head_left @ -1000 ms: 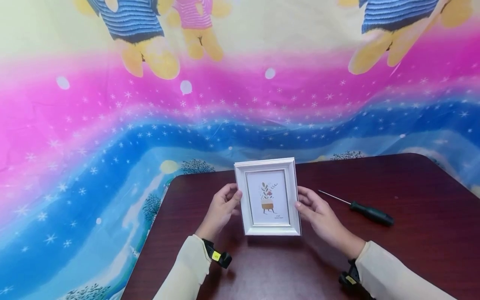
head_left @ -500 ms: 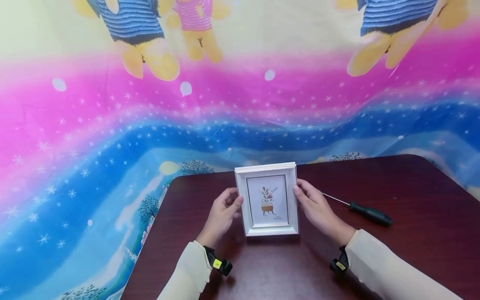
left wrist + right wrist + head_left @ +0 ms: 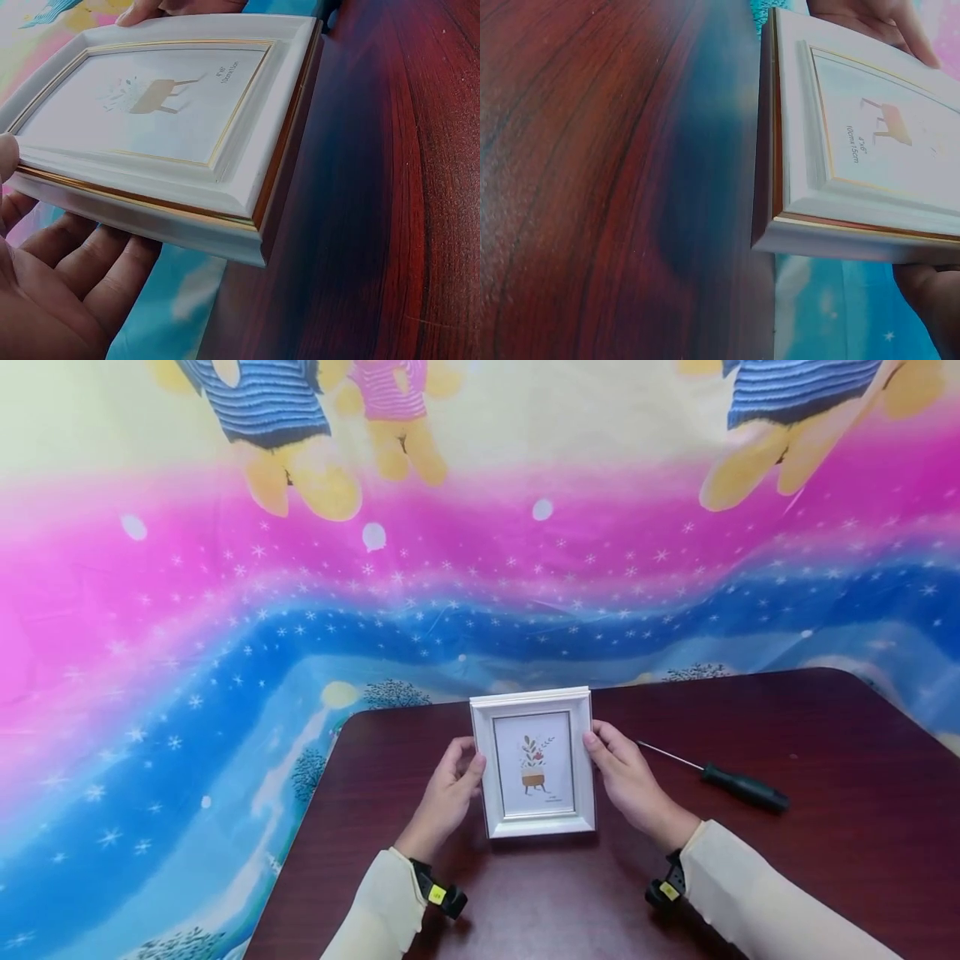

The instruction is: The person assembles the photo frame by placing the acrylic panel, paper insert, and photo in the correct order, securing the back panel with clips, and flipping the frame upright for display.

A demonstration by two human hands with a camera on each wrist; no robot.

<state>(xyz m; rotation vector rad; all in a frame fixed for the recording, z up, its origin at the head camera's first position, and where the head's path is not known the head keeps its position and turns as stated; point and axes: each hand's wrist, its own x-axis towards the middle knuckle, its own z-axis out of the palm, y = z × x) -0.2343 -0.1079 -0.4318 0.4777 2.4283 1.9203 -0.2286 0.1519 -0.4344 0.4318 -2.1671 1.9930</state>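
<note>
A white picture frame (image 3: 532,827) with a thin gold line stands tilted between my two hands, its front towards me. Behind its pane shows a print of a potted plant. My left hand (image 3: 444,793) grips the left edge, thumb on the front and fingers behind, as the left wrist view of the frame (image 3: 262,150) also shows. On the right edge, my right hand (image 3: 633,781) holds it the same way, thumb in front. The right wrist view shows the frame's corner (image 3: 795,195) above the table top. The back of the frame is hidden.
A screwdriver (image 3: 742,785) with a dark green handle lies on the dark red wooden table (image 3: 847,877), right of my right hand. Behind the table hangs a colourful printed cloth (image 3: 465,585). A small black camera (image 3: 442,893) is strapped at each wrist.
The picture frame has come down slightly and its top edge tips more into view. My right hand has shifted a little left and its thumb has moved up the frame's right side.
</note>
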